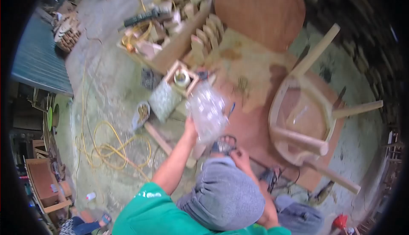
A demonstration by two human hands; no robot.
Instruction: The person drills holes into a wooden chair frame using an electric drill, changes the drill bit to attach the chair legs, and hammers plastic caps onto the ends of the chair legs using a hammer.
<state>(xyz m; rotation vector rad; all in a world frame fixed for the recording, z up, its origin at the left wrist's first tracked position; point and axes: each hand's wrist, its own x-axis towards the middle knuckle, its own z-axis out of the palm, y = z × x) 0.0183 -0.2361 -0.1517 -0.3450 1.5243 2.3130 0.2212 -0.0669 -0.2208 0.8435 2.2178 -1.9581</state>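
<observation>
The left hand (191, 126) grips a clear plastic bag (208, 112) at its near left edge; below and right of that bag, the right hand (241, 157) is curled, whether around anything I cannot tell. Left of the bag lies a pale plastic packet (162, 101), with a wooden box (192, 87) holding a tape roll (182, 83) just above it, and well right of the bag, an upturned wooden chair frame (300, 140).

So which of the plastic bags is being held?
The clear plastic bag, gripped in the left hand. The pale bag and the smaller bag of brownish pieces lie farther left in the picture, away from that hand.
</observation>
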